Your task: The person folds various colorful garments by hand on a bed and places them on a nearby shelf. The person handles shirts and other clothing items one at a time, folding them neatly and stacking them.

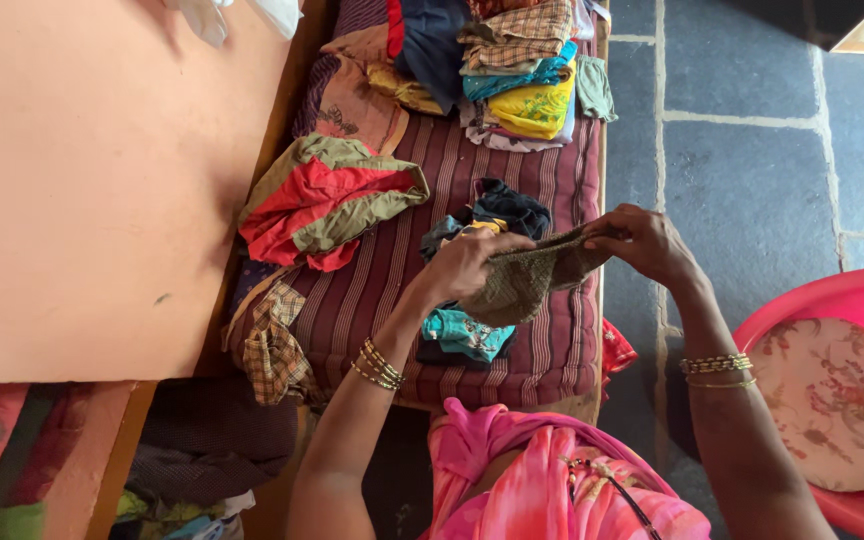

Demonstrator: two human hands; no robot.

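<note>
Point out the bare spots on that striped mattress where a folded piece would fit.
Bare stripes show between the red-and-olive garment and dark clothes pile, and on the striped mattress at its near right. The far end is crowded with folded stack.

A peach wall [82, 190] runs along the left edge of a striped maroon mattress [542, 190]. The floor [752, 150] is dark grey stone slabs with pale lines. Daylight is soft.
</note>
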